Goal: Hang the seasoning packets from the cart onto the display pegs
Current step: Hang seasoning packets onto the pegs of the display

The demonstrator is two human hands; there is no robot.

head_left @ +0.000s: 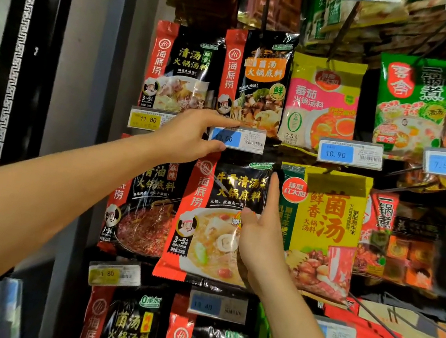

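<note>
Black-and-red plastic, the seasoning packet [212,225] was held tilted against the middle row of the display, between a red-oil packet [146,209] and a yellow packet [326,227]. The right hand [259,239] gripped its right edge, thumb on the front. The left hand [189,135] pinched the blue price tag [246,141] just above it.

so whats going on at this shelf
A person is restocking hot pot seasoning. The right hand holds a black-and-red packet by its right edge, tilted, against the middle row of hanging packets. The left hand pinches the blue price tag just above it, thumb below and finger on top. Whether the packet is on its peg yet cannot be seen.
</note>
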